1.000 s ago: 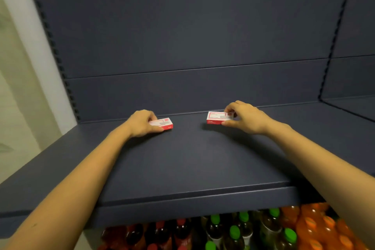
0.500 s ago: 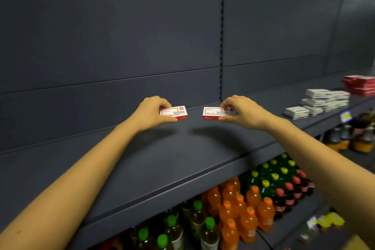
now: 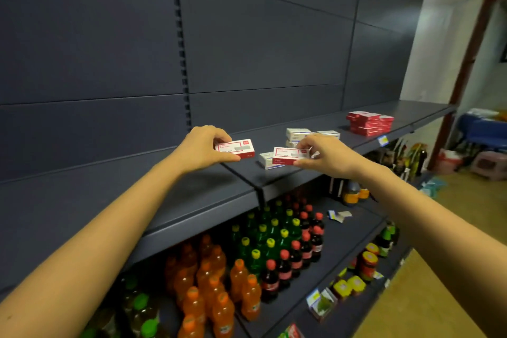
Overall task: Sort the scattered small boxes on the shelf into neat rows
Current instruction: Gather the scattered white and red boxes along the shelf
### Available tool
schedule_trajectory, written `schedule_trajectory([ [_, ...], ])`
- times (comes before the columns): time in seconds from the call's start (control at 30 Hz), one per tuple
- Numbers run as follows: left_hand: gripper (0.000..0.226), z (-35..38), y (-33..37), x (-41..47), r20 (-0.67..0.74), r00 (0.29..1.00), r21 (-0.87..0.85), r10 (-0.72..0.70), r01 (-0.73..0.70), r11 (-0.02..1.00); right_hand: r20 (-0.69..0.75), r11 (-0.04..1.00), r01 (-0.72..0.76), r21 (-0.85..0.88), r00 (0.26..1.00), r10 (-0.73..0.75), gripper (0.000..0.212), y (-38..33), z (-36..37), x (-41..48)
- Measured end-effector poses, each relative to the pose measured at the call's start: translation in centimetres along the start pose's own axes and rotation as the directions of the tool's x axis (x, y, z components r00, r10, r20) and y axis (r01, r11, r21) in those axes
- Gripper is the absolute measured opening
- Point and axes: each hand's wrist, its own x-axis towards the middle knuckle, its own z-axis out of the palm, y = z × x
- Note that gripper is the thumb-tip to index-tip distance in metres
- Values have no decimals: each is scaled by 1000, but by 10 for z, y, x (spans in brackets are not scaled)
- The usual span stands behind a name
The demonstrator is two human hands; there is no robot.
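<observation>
In the head view, two small flat boxes with white faces framed in red and red side edges are seen near the middle of the frame. The left-hand box [image 3: 235, 149] is pinched at its left end by the left hand [image 3: 200, 149], thumb beneath the front edge and fingers curled over the top, so that most of the box projects to the right of the grip. The right-hand box [image 3: 290, 155] is pinched at its right end by the right hand [image 3: 327, 156], thumb under the lower edge and fingertips on the upper corner, the box projecting leftward. The two boxes are held apart, both above the dark blue shelf [image 3: 247, 173]; whether either touches it cannot be told.

Just behind the right-hand box a pale box [image 3: 265, 160] is seen lying on the shelf, and further pale boxes [image 3: 297, 135] are gathered behind the right hand. A stack of red boxes [image 3: 369, 122] is set farther right along the same shelf. Dark blue back panels fill the upper frame. On the lower shelf, orange bottles [image 3: 216, 296], green-capped bottles [image 3: 263, 239] and red-capped dark bottles [image 3: 301, 252] are ranged in rows. A yellowish floor [image 3: 452, 269] and a white wall [image 3: 439, 35] are seen at the right.
</observation>
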Motion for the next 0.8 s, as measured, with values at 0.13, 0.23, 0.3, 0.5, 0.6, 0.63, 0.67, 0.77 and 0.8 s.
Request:
schedule_trajectory([
  [0.13,37,42,42,31,-25,1000,-17,15,-16,1000,16,999,-32,-20,999,32,37,64,-17,-9],
  [0.23,40,68,69,56,-17,999,-6,38,-38,999,16,997,-72,-22,997,72,40,106,-28,-13],
  [0.3,43,83,83,73,-8,999,-3,50,-50,999,15,995,-96,-9,995,96,41,130,-36,-15],
  [0.5,44,131,120,133,34,996,36,85,-86,996,-35,992,-123,-18,992,122,36,205,-53,-12],
  [0.6,43,154,137,167,26,994,35,102,-103,994,-35,990,-137,-20,990,136,34,242,-61,-6],
  [0.63,43,162,141,179,21,994,29,104,-105,994,-39,990,-138,-24,990,137,33,255,-64,-2],
  [0.67,42,170,146,190,19,994,23,105,-105,994,-42,989,-142,-30,989,141,32,268,-66,2],
  [0.77,40,197,160,233,24,993,2,113,-113,994,-50,986,-158,-57,987,155,35,313,-72,22],
  [0.8,40,205,164,248,28,993,-3,111,-111,994,-42,984,-162,-74,986,159,37,327,-75,30],
])
